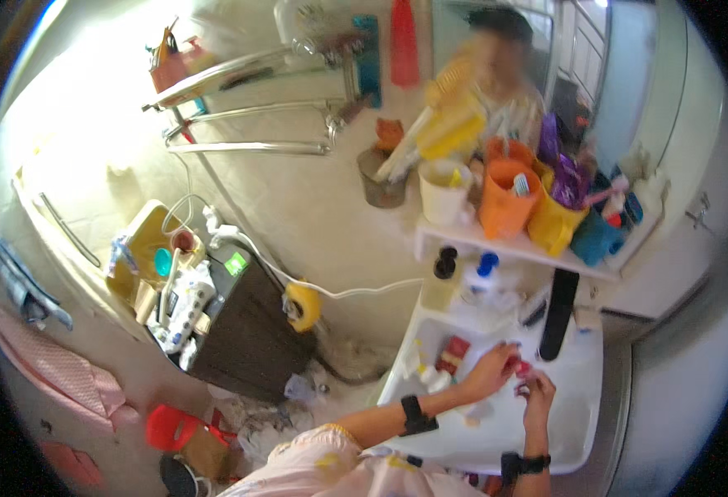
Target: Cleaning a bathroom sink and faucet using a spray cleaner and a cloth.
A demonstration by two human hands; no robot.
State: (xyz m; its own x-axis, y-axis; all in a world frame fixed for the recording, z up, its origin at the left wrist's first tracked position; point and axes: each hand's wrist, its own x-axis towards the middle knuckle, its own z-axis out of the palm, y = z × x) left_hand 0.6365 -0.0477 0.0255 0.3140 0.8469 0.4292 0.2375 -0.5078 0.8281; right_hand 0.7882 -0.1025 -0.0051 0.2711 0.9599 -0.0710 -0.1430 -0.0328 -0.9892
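Over the white sink [505, 435] my two hands meet, fingers bent and close together. A small pink-red thing [522, 369] sits between their fingertips, too small and blurred to name. My left hand [491, 371] pinches it from the left, and my right hand [538, 393] pinches it from the near right side. Both wrists wear black bands. Left of my left hand, a red and cream packet [453, 354] lies in the basin beside whitish and yellow bits. The tall black faucet [559, 315] stands just beyond my hands.
Behind the sink, a shelf [496, 240] carries an orange cup [509, 199], a white cup [444, 190] and a yellow cup [556, 219] below a mirror. Bottles with black and blue tops stand at the sink's back left. A dark cabinet [252, 323] is at left.
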